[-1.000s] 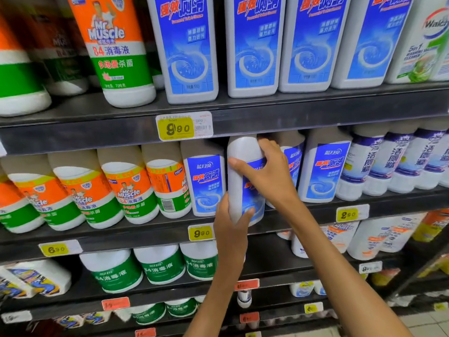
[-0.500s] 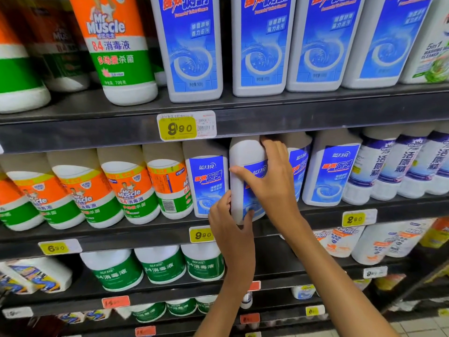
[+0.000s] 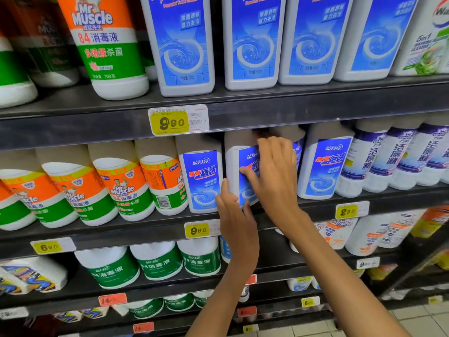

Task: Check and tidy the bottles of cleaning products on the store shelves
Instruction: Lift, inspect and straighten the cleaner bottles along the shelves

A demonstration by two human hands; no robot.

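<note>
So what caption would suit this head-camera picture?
Both hands, left and right, grip a blue-labelled white bottle on the middle shelf.

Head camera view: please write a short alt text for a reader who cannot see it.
Two hands hold a white bottle with a blue label on the middle shelf: the right hand lies across its front, the left hand grips its lower part. Similar blue-label bottles and orange-and-green Mr Muscle bottles stand beside it, above yellow price tags.
</note>
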